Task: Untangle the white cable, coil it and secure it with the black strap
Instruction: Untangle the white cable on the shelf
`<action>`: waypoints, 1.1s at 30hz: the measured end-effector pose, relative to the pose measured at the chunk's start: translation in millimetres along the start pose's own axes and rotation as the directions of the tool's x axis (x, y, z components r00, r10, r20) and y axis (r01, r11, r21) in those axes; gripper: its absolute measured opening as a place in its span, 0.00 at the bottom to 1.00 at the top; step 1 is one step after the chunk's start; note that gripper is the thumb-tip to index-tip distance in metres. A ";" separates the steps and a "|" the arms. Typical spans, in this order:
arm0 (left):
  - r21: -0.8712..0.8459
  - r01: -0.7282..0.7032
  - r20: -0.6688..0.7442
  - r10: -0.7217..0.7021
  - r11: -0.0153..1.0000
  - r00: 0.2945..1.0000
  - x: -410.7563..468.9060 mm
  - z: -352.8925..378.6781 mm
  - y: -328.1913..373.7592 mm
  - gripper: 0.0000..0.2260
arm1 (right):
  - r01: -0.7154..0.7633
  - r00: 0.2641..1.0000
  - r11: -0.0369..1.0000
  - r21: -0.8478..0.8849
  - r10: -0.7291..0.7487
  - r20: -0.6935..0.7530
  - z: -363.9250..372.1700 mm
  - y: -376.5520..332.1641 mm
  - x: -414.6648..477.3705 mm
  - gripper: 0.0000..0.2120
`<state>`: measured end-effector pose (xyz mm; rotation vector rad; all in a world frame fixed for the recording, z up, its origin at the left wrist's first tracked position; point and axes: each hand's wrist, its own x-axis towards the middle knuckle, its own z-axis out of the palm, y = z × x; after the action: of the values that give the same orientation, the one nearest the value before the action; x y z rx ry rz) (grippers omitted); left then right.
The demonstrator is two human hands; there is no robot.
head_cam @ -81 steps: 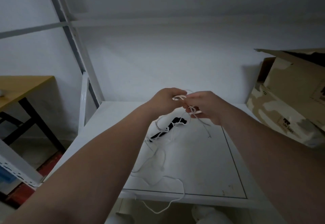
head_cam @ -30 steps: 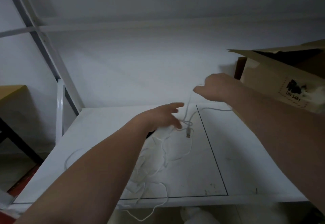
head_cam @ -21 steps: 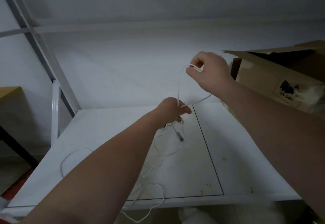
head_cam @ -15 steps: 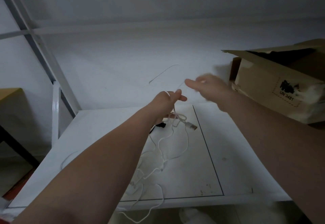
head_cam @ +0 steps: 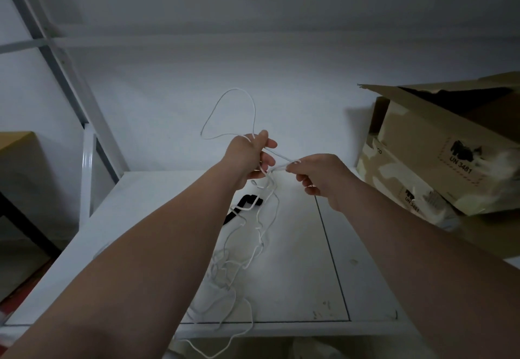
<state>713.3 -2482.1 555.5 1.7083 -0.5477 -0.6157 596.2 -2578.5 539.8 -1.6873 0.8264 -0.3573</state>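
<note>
A thin white cable (head_cam: 261, 234) hangs in tangled loops from my hands down to the white shelf (head_cam: 298, 268) and over its front edge. My left hand (head_cam: 250, 156) grips the cable above the shelf, and a free loop arcs up and left from it. My right hand (head_cam: 318, 173) pinches a short doubled stretch of cable close to the left hand's right. The black strap (head_cam: 244, 203) lies on the shelf below my left hand, partly hidden by my left forearm.
An open cardboard box (head_cam: 439, 150) marked UN 3481 stands at the shelf's right end. A grey metal upright (head_cam: 70, 82) rises at the left. A wooden table (head_cam: 14, 144) is at the far left. The wall is close behind.
My right hand came down from its raised position and closed on the cable beside my left hand. A loop now arcs above my left hand. The strap shows more on the shelf.
</note>
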 end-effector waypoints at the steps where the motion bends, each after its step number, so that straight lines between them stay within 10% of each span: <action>1: -0.015 0.011 -0.026 -0.012 1.000 1.000 0.7 1.4 -0.6 0.15 | -0.006 0.999 1.000 -0.003 0.006 -0.035 0.0 1.1 0.3 0.03; 10: -0.375 0.156 -0.156 -0.228 0.914 0.961 7.8 -3.1 -9.2 0.12 | -0.022 0.986 0.970 -0.240 -0.019 -0.166 -24.0 21.5 -3.7 0.05; 18: 0.124 0.122 0.311 -0.155 0.985 0.938 7.5 0.0 -1.7 0.21 | -0.015 0.998 0.998 0.059 0.011 0.060 -12.3 11.9 -12.9 0.06; 33: 0.056 0.185 0.157 -0.192 0.981 0.969 36.6 -48.6 2.3 0.18 | -0.182 0.983 0.983 0.012 0.183 -0.031 7.7 -3.5 11.7 0.07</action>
<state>772.7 -2470.9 562.4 1.7716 -0.5182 -0.8916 610.4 -2580.6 538.6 -1.5862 0.9934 -0.2620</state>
